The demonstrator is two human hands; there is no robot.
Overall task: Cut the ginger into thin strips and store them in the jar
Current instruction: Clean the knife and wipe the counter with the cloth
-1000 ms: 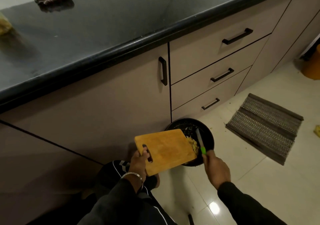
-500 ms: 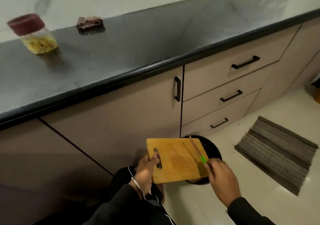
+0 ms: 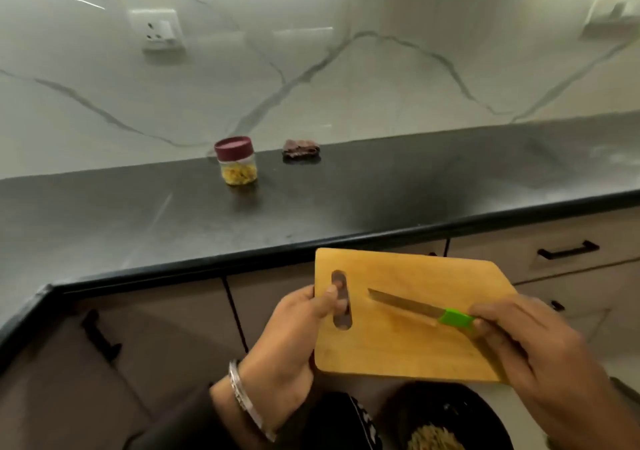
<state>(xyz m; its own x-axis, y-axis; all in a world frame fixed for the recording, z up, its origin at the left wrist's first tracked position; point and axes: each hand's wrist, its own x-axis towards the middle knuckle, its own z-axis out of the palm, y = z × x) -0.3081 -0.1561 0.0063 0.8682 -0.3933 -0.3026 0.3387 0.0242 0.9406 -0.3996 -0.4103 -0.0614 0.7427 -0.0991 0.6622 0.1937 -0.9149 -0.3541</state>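
A black stone desk (image 3: 346, 200) under marbled wall carries a red-lidded clear jar (image 3: 236, 165) at centre. Lower right, the left hand (image 3: 298, 325) grips a rectangular wooden cutting board (image 3: 408, 314) by its slot. The right hand (image 3: 533, 356) apparently pinches a green-handled knife (image 3: 420, 307) against it.

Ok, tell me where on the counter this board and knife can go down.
The black counter shows bare room along its front edge, ahead of the cutting board, and across its whole right stretch. The left front is bare too. Only the back middle is taken, by the jar and the brown cloth near the wall.
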